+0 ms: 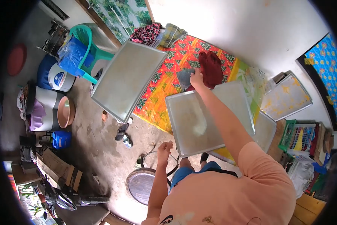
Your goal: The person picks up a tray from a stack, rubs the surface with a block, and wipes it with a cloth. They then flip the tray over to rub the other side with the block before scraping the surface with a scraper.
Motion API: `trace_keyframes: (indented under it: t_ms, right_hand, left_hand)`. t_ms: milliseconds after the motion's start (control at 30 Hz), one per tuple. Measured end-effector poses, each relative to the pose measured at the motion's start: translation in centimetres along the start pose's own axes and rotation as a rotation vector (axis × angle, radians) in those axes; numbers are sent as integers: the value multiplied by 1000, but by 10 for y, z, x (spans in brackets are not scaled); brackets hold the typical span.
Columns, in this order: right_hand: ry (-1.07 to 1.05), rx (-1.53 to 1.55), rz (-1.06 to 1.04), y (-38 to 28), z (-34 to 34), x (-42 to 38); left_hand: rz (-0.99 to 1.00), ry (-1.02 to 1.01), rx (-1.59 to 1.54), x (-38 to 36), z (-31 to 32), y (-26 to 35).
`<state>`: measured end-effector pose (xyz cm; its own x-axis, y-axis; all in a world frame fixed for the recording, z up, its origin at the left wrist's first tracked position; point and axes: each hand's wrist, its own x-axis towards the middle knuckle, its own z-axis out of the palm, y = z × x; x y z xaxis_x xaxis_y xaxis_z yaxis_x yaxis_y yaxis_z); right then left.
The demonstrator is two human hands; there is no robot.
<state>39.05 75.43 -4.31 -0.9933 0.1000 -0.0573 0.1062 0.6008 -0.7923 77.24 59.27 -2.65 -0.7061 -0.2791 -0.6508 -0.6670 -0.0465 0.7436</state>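
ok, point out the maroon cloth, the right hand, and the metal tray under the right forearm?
Maroon cloth (pixel 212 69): head view, middle of its crumpled heap.
Right hand (pixel 197 79): head view, back of the hand.
Metal tray (pixel 187 122): head view, bare surface left of the forearm.

The right hand (pixel 197 78) stretches forward; the left hand (pixel 164 152) curls loosely nearer in.
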Motion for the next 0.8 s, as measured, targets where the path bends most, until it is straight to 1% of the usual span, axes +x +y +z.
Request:
trace_keyframes:
  t_ms: [33,67,133,167,200,267,300,367,400,433,467,533,600,667,767,800]
  right_hand:
    - [14,23,-5,-2,5,8]
    - [55,-90,-32,0,5,17]
    - [133,-322,-78,-20,-26,16]
    - [206,-394,-142,-26,-47,15]
    - [278,-465,-210,-29,-67,14]
    - [272,-601,-60,-29,-83,15]
    - [190,-613,-4,-21,-88,16]
    - [1,-487,-115,26,-94,47]
    - [-91,-424,-166,28,-103,53]
    - [-57,-279,-214,32,-112,58]
    - [13,-198,-259,39,-124,58]
    - [149,-33,-354,21,-161,39]
    - [340,-83,-451,14,-197,13]
    - [475,-24,-420,10,-229,-15]
    - [660,-28,-262,35,-257,-34]
    - [634,-99,-189,45,-266,-42]
  left_hand:
    - [-42,-38,-107,0,2,4]
    - [-27,-57,-114,0,5,8]
    - [-8,-99,-129,-1,10,12]
    - [4,-145,-79,5,10,8]
    - [15,-125,-76,6,14,9]
    - [38,-83,-68,4,26,14]
    - [74,-86,-4,0,28,25]
    - [228,-44,84,7,33,16]
    - [304,-27,130,8,36,18]
    - [276,-48,126,8,36,19]
    - [245,-70,124,8,35,20]
    - [195,-110,122,8,33,23]
    - [160,-143,127,11,30,23]
    - [195,-129,190,14,32,25]
    - [225,-109,257,19,34,25]
    - [231,-100,275,21,34,23]
